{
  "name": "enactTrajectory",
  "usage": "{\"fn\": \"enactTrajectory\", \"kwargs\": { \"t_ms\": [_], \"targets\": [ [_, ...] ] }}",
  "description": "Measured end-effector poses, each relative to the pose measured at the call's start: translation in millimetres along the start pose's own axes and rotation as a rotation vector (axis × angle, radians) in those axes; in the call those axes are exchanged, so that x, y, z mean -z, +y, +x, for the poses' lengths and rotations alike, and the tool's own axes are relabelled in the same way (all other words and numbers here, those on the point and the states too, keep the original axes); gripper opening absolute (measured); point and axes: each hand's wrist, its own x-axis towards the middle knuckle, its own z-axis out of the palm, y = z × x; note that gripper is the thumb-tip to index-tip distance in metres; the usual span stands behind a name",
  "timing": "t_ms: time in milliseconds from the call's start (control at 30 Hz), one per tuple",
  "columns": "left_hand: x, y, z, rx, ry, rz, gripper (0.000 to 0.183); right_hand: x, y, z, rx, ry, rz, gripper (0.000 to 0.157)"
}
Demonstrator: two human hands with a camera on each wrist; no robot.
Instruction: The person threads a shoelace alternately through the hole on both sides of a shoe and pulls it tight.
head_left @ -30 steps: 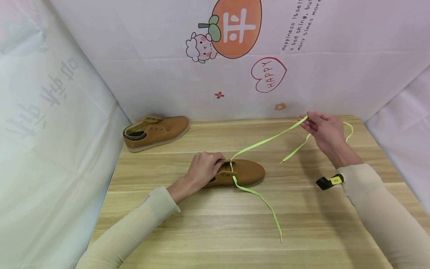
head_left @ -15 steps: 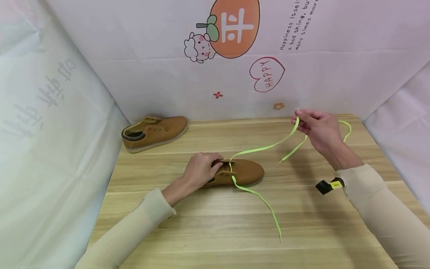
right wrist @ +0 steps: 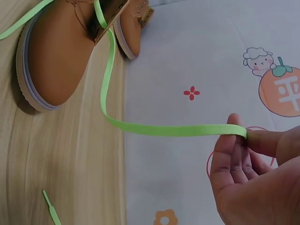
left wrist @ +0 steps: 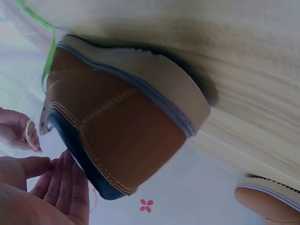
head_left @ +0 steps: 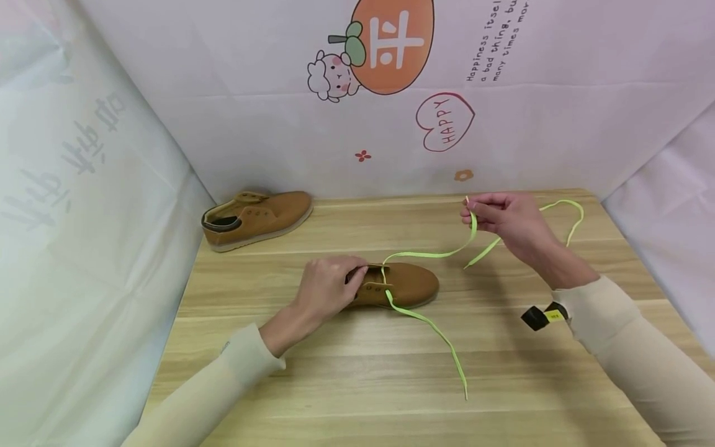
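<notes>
A brown leather shoe (head_left: 413, 284) lies on the wooden table, toe to the right. My left hand (head_left: 324, 288) pinches the far eyelet flap at its opening, thumb and fingers on the leather. A neon green shoelace (right wrist: 164, 130) runs through the front eyelets and crosses the shoe's opening. My right hand (head_left: 511, 220) pinches this lace near its tip, above the table to the right of the toe. Between hand and shoe the lace sags in a curve. Its other end trails over the table toward the front. In the left wrist view the shoe's heel (left wrist: 140, 136) faces the camera.
A second brown shoe (head_left: 262, 217), unlaced, stands at the back left. Another green lace (head_left: 578, 211) lies on the table (head_left: 357, 385) behind and beneath the right hand. White printed cloth (head_left: 251, 124) encloses the back and sides. A black strap device hangs at the right wrist.
My right hand has moved left toward the shoe, its grip now near the lace's tip, and the taut lace has slackened. The left hand has stayed on the flap, shifting slightly left.
</notes>
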Motion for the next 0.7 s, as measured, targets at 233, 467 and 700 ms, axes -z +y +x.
{"fn": "enactTrajectory", "kwargs": {
  "t_ms": [233,467,700],
  "targets": [
    [-2.3,5.7,-6.4,0.080,-0.078,-0.023,0.008,-5.3,3,-3,-0.027,-0.018,0.000,0.015],
    [-5.6,9.5,-11.8,0.171,-0.158,-0.090,0.010,-10.8,5,-8,-0.012,-0.038,0.023,0.011],
    [-11.3,8.7,-14.6,0.258,-0.179,-0.155,0.011,-19.9,10,-16,-0.003,-0.128,-0.041,0.008]
  ]
}}
